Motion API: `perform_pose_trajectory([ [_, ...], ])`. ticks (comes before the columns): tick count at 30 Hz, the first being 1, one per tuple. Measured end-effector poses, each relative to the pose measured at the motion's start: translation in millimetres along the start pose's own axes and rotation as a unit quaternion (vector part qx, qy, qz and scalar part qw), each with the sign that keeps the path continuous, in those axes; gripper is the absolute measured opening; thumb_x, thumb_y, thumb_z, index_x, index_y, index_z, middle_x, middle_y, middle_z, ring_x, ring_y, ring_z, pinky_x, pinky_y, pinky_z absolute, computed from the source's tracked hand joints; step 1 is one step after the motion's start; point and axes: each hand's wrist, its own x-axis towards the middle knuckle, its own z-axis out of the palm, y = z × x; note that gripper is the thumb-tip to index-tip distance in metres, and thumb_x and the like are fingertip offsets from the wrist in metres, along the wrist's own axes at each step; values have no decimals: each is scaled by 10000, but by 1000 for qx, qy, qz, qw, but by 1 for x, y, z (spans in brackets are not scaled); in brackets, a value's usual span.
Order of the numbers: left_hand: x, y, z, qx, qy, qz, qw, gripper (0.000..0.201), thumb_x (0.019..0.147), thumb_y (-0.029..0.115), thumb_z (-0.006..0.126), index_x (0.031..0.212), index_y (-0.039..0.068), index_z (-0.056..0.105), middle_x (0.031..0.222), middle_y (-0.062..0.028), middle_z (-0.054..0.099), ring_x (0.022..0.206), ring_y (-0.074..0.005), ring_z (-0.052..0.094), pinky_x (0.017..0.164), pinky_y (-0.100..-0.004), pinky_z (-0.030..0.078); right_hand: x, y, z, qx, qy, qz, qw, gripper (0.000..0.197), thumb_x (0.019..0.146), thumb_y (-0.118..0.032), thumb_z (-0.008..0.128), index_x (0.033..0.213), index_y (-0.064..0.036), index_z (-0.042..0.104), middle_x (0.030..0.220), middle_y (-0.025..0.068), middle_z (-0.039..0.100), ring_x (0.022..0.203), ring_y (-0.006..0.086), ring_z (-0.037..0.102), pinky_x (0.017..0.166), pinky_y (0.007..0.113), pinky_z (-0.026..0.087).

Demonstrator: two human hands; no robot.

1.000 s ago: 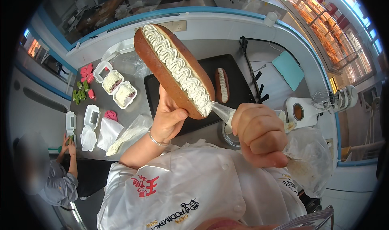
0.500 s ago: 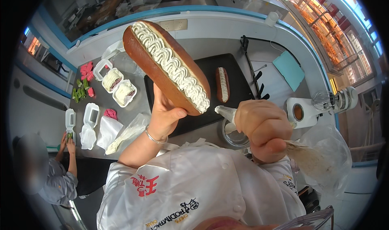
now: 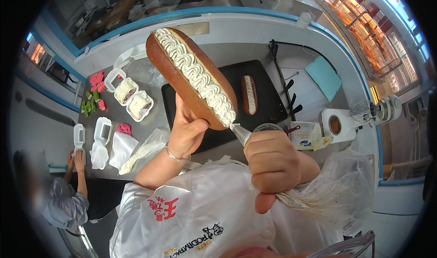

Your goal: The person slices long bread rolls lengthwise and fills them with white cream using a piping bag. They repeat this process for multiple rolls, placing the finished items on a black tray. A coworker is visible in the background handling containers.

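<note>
A long brown bread roll [image 3: 165, 63], split along the top, is filled with a wavy line of whitish cream [image 3: 196, 77] along its length. My left hand [image 3: 187, 129] holds it up, tilted, from beneath its lower end. My right hand [image 3: 273, 161] is closed around a clear plastic piping bag [image 3: 334, 196]. The bag's loose, twisted end trails out to the right of the fist. Its narrow tip meets the cream at the roll's lower right end.
A black baking tray [image 3: 271, 78] carries another cream-filled roll [image 3: 249, 95]. Leftward are white clamshell boxes [image 3: 140, 106] and a second piping bag [image 3: 145, 151]. A co-worker's hands [image 3: 78, 160] touch a box. A whisk [image 3: 363, 110], white scale [image 3: 328, 131] and bowl [image 3: 267, 127] are right.
My right hand has moved left and down, bringing the bag's tip against the roll's lower end. The roll has shifted slightly right. A carton behind my right hand is now uncovered.
</note>
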Motion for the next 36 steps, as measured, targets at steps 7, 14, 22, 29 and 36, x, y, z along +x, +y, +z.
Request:
perform_pose_trajectory([
  [7, -1, -2, 1, -3, -31, -33, 999, 910, 792, 162, 772, 1496, 153, 196, 1432, -46, 421, 1323, -234, 431, 1080, -459, 375, 10, 2, -2, 3, 39, -1, 999, 586, 976, -522, 456, 606, -74, 386, 570, 10, 381, 443, 182, 379, 409, 301, 322],
  [14, -1, -7, -16, 46, -9, -79, 996, 839, 835, 186, 729, 1493, 147, 210, 1433, -62, 427, 1316, -256, 444, 1067, -504, 385, -5, 11, -9, 155, 344, 34, 925, 601, 1021, -489, 340, 555, -108, 354, 533, 4, 380, 449, 155, 381, 445, 294, 326],
  [22, -11, -27, -75, 270, 76, -207, 937, 760, 883, 212, 679, 1489, 139, 225, 1433, -81, 433, 1308, -281, 459, 1051, -555, 398, -77, 10, -6, 241, 441, 218, 837, 589, 1050, -433, 259, 550, -121, 285, 509, -2, 319, 428, 126, 280, 439, 278, 275],
  [29, -57, -107, -194, -186, 61, -195, 961, 658, 942, 259, 596, 1490, 172, 243, 1437, -66, 436, 1296, -272, 473, 1044, -548, 404, -102, -10, -3, 170, 478, 326, 798, 564, 1060, -396, 248, 567, -123, 266, 506, -13, 277, 429, 109, 214, 416, 265, 215],
  [36, -54, -140, -240, -218, 102, -208, 948, 622, 963, 260, 564, 1496, 199, 248, 1438, -43, 440, 1312, -244, 452, 1067, -526, 380, -88, 8, 7, 151, 467, 346, 799, 559, 1062, -391, 247, 567, -133, 255, 502, -19, 262, 428, 105, 201, 422, 260, 228],
])
